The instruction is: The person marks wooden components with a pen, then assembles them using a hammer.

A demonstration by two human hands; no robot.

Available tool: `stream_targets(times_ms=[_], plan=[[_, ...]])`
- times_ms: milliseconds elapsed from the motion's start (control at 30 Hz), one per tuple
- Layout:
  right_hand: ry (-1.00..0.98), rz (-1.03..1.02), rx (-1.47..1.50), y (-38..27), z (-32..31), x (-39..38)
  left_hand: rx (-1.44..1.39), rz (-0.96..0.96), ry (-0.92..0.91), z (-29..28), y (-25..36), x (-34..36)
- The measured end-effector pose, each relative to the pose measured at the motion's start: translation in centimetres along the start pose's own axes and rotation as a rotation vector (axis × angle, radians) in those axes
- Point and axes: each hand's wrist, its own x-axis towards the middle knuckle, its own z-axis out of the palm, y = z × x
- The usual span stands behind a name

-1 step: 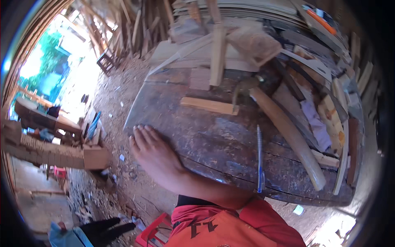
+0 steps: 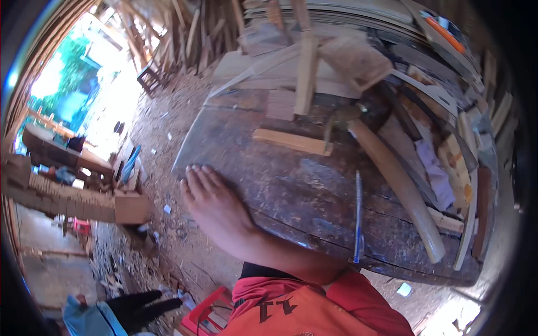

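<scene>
1. In the head view, your right hand (image 2: 216,204) is resting palm-down on the dark workbench (image 2: 274,193) at its left edge, fingers extending, clamping nothing.
2. Ahead and rightward, apart from your fingertips, a wooden strip (image 2: 291,141) is lying; a blue pen (image 2: 358,224) is lying farther right.
3. Your left hand's grip isn't showing.

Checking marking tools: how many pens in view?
1 pen, lying on the table left of the long curved piece of wood, its blue end toward the near edge. Others may be hidden on the cluttered right side.
</scene>
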Motion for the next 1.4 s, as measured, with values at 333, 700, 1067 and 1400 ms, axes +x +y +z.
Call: stream_targets(times_ms=[333, 700, 1067, 1400], plan=[[0.001, -0.012, 0.076, 0.2, 0.2, 0.6, -0.201, 0.271, -0.008, -1.3, -1.8, 6.5], [0.013, -0.002, 0.141, -0.1, -0.3, 0.6, -0.052, 0.309, 0.156, -7.6, 5.3, 11.1], [0.074, -0.027, 0.016, -0.9, -0.5, 0.6, -0.276, 0.372, 0.304, -6.0, 16.3, 22.9], [0.023, 0.007, 0.028, -1.9, -1.0, 0.9, -0.436, 0.477, 0.033, 0.3, 26.7, 27.9]])
